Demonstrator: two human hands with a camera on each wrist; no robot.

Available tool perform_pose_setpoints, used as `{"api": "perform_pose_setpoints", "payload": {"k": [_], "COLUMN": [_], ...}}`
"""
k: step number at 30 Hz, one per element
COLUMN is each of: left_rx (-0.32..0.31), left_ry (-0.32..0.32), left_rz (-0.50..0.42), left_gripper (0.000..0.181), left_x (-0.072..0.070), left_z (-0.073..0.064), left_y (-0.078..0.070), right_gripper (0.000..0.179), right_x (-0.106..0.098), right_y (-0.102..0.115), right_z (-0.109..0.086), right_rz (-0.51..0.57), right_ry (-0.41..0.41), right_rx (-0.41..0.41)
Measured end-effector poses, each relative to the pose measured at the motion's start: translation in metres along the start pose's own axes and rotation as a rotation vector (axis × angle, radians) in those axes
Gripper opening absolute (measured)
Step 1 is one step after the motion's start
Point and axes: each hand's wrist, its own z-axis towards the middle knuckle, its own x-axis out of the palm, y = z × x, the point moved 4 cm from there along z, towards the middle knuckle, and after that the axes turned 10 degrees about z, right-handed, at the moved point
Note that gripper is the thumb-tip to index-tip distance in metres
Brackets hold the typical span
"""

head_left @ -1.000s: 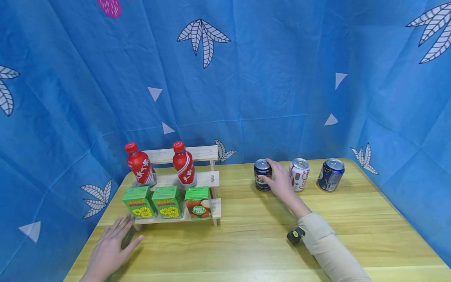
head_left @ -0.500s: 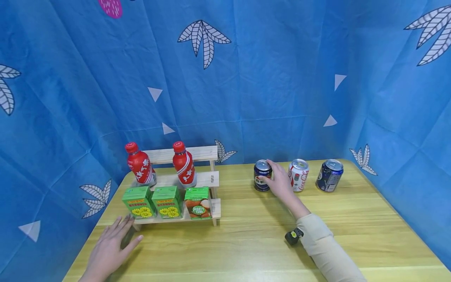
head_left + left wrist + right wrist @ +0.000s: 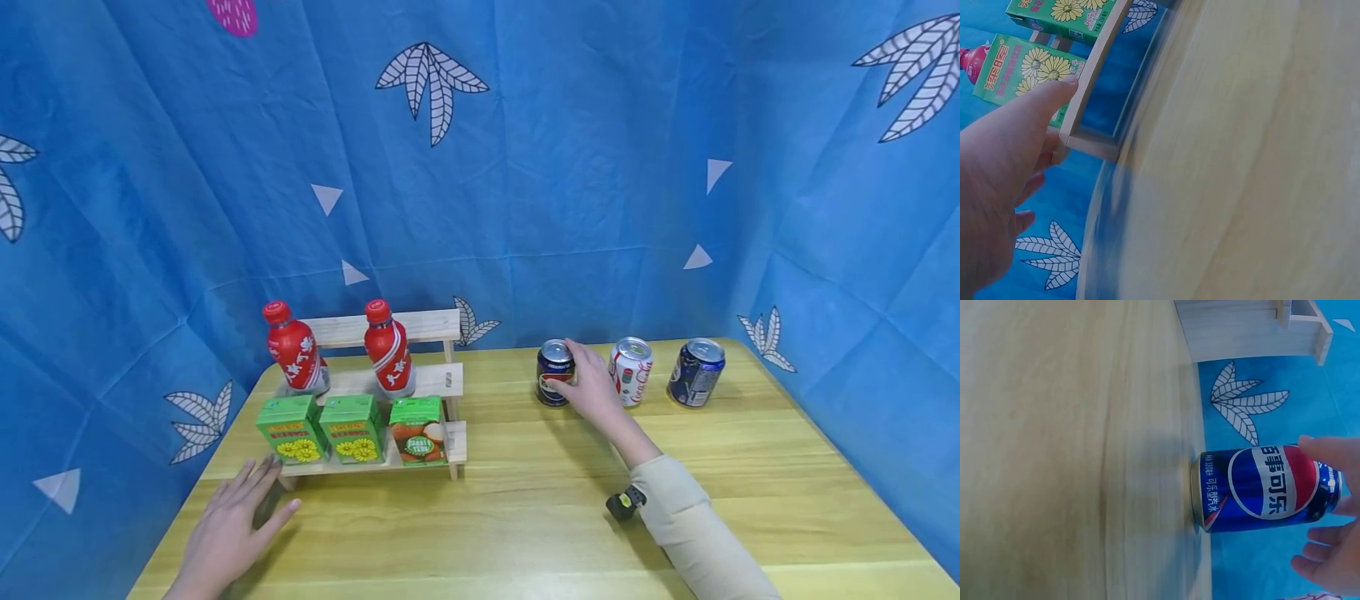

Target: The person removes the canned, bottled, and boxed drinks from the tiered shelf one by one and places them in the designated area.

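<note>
My right hand (image 3: 598, 396) holds a blue Pepsi can (image 3: 552, 390) near its top, thumb in front and fingers behind. The can (image 3: 1266, 487) stands upright with its base on the table. A white Coca-Cola can (image 3: 632, 367) and a second dark-blue can (image 3: 697, 373) stand to the right of that hand. At the left, my left hand (image 3: 228, 525) is spread with straight fingers, fingertips right at the near-left corner of a wooden rack (image 3: 431, 325). In the left wrist view, its thumb overlaps a green drink carton (image 3: 1032, 65) on the rack.
On the rack's lower tier are two chrysanthemum cartons (image 3: 352, 427) and a lychee carton (image 3: 417, 433). Two red bottles (image 3: 390, 350) stand on the tier behind. A blue patterned curtain (image 3: 562, 167) closes off the back and sides of the wooden table (image 3: 525, 525).
The head view has shifted very slightly, so things sit a little further left in it. My hands and the cans keep their places on the table.
</note>
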Motion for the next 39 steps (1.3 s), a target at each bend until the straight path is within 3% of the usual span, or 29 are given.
{"api": "perform_pose_setpoints", "payload": {"k": [7,21,30,39], "left_rx": [-0.001,-0.011,-0.006,-0.009], "left_ry": [0.005,0.016,0.014,0.038], "left_rz": [0.003,0.006,0.005,0.026], "left_gripper": [0.082,0.084,0.084,0.087], "left_x": [0.001,0.0,0.001,0.0], "left_z": [0.0,0.0,0.0,0.0], "left_y": [0.0,-0.001,-0.001,-0.001], "right_gripper": [0.084,0.082,0.082,0.081], "right_x": [-0.009,-0.021,-0.01,0.016], "right_y": [0.009,0.066,0.101,0.136], "right_z": [-0.005,-0.006,-0.004,-0.001], "right_rz": [0.002,0.043,0.066,0.118], "right_ry": [-0.02,0.013,0.032,0.08], "right_rx": [-0.006,-0.082,-0.156,-0.2]}}
